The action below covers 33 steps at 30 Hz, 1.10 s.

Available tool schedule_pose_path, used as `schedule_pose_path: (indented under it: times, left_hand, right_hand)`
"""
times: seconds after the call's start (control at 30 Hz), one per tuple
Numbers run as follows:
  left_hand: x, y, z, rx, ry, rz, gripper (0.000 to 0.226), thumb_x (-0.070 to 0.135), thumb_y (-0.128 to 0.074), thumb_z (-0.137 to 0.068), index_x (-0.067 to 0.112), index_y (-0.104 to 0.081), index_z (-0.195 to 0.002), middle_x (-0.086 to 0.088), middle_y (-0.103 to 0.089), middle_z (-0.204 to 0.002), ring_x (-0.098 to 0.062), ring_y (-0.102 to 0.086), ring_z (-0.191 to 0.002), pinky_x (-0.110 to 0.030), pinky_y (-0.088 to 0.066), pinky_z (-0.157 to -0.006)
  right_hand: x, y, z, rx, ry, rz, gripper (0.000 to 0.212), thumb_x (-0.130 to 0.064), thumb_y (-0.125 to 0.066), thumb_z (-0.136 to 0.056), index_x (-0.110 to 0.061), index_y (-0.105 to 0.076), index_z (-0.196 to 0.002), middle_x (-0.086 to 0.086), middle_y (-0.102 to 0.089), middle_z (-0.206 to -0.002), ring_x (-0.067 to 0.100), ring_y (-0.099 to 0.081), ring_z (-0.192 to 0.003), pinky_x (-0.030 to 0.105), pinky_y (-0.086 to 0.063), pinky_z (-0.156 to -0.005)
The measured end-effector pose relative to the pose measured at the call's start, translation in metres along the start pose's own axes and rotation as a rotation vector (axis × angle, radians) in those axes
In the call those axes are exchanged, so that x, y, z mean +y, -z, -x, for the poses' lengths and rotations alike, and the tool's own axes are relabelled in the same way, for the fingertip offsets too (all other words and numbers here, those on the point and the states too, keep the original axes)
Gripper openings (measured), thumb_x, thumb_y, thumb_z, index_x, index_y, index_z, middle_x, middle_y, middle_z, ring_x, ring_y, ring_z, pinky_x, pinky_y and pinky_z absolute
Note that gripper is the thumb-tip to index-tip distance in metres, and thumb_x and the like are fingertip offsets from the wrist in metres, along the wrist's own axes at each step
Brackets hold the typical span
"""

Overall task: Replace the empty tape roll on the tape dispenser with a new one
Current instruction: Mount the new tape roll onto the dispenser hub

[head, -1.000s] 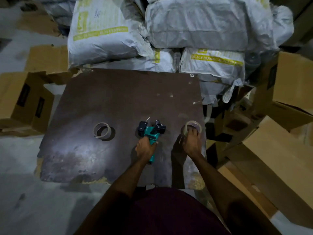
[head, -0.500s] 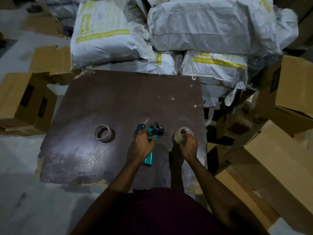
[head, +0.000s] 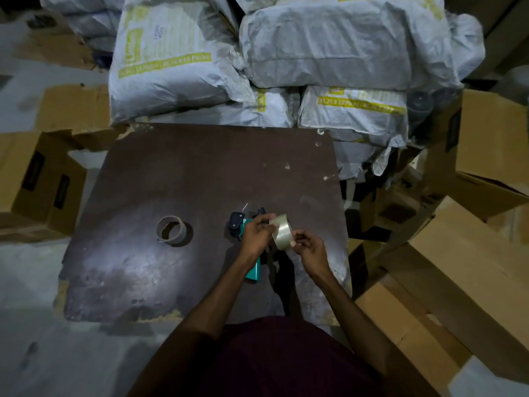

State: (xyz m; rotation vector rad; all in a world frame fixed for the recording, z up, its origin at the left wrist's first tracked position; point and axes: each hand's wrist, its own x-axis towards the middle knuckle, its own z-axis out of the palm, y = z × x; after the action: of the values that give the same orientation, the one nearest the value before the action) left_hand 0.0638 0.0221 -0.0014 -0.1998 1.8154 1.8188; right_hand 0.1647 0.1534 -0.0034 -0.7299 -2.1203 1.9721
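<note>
Though dim, translucent pale tape roll [head: 282, 232], upright.

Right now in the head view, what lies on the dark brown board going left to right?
Empty brown cardboard tape core → teal and black tape dispenser → left hand → clear new tape roll → right hand.

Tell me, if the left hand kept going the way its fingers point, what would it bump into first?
Probably the new tape roll. The left hand points right toward it, fingertips already on its near edge, with the right hand just beyond.
</note>
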Motion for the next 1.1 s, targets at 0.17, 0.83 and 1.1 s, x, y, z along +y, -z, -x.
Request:
schedule_pose_path:
  times: [0.17,0.83,1.1]
  left_hand:
    - [0.003,0.003,0.009,-0.005,-0.016,0.024,0.029,-0.006,-0.065,-0.087,0.008,-0.071,-0.111,-0.011,-0.071,-0.090,-0.024,-0.066,-0.086,-0.038,-0.054,-0.083]
    - [0.000,0.042,0.019,0.119,-0.387,-0.494,0.003,0.031,-0.070,-0.088,0.029,-0.071,-0.089,0.008,-0.070,-0.097,0.003,-0.063,-0.091,-0.022,-0.054,-0.075]
    - [0.001,0.046,0.027,-0.006,-0.553,-0.631,0.016,0.021,-0.059,-0.099,0.016,-0.069,-0.110,0.008,-0.065,-0.107,0.002,-0.059,-0.096,-0.016,-0.050,-0.083]
  right_hand:
    - [-0.004,-0.012,0.003,-0.047,-0.042,-0.052,0.021,0.005,-0.067,-0.086,-0.013,-0.068,-0.097,0.002,-0.072,-0.090,0.008,-0.069,-0.082,0.021,-0.055,-0.074]
    - [-0.013,-0.024,0.012,-0.117,0.089,0.173,0.020,-0.004,-0.070,-0.088,-0.016,-0.071,-0.104,-0.004,-0.072,-0.095,0.013,-0.069,-0.089,0.024,-0.055,-0.074]
    - [-0.016,-0.025,0.019,-0.088,0.168,0.371,0.022,-0.016,-0.078,-0.079,-0.027,-0.070,-0.097,-0.010,-0.069,-0.093,0.003,-0.063,-0.088,0.027,-0.053,-0.078]
